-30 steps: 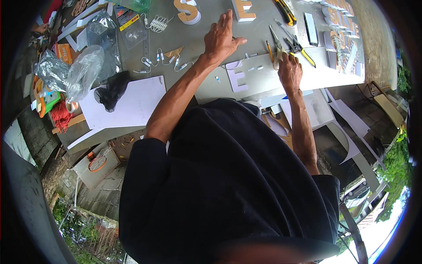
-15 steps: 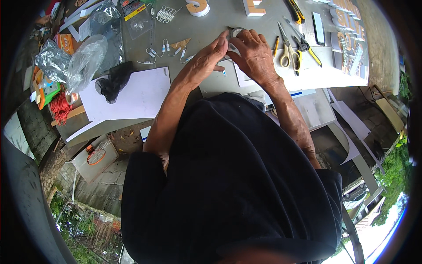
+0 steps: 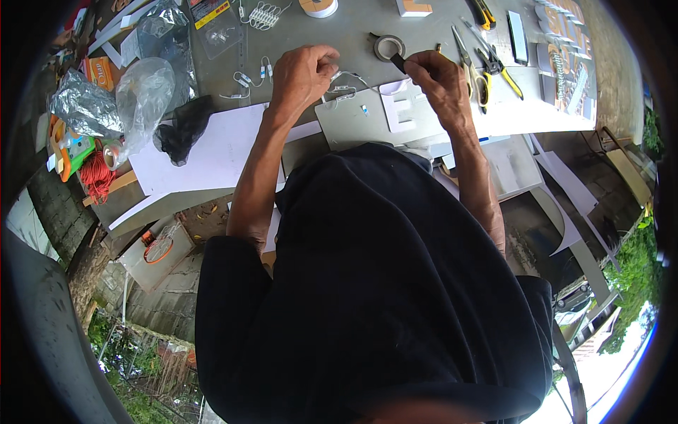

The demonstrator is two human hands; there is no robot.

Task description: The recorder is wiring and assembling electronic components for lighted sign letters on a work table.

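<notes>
My right hand (image 3: 439, 83) pinches a short strip of black tape (image 3: 399, 63) between thumb and finger. The strip's far end meets the rim of a dark tape roll (image 3: 389, 47) lying on the table; I cannot tell whether they are joined. My left hand (image 3: 300, 76) is apart from it on the left, its fingers curled toward the thumb. Whatever those fingers hold, if anything, is hidden. White wires and small light modules (image 3: 342, 89) lie beside its fingertips. Between and below the hands, a white letter E (image 3: 397, 107) rests on a pale sheet (image 3: 346, 121).
Scissors (image 3: 480, 81), yellow-handled pliers (image 3: 498, 67), a cutter knife (image 3: 483, 13) and a phone (image 3: 518, 37) lie on the right. More light modules (image 3: 244, 79) lie leftward. Plastic bags (image 3: 145, 92), a black cloth-like bundle (image 3: 185, 131) and red cord (image 3: 97, 174) crowd the left side.
My hands were close together near the tape roll and have drawn apart. The left moved left, and the right shifted right and down, now showing the tape strip. The letter E is uncovered.
</notes>
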